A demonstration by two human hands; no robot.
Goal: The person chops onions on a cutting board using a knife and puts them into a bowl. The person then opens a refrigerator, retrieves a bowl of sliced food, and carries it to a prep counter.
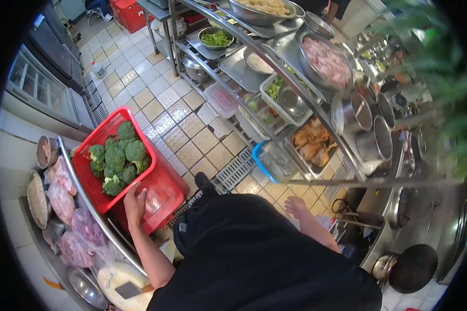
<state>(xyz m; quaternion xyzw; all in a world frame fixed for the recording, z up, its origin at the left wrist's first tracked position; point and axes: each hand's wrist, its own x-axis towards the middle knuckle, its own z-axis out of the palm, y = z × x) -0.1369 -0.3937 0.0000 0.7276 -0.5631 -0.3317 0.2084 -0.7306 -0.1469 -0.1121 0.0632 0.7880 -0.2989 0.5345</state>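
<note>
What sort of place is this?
Most likely a restaurant kitchen: a cleaver lies on a chopping board, broccoli is heaped in a basket, and chopped greens sit in a bowl.

From my monitor I list: left counter: bagged meat, near bowl, board bearing cleaver. Tiled floor: far-left white bottle, red crate bearing broccoli basket. Right rack: meat bowl, poultry tray.
</note>
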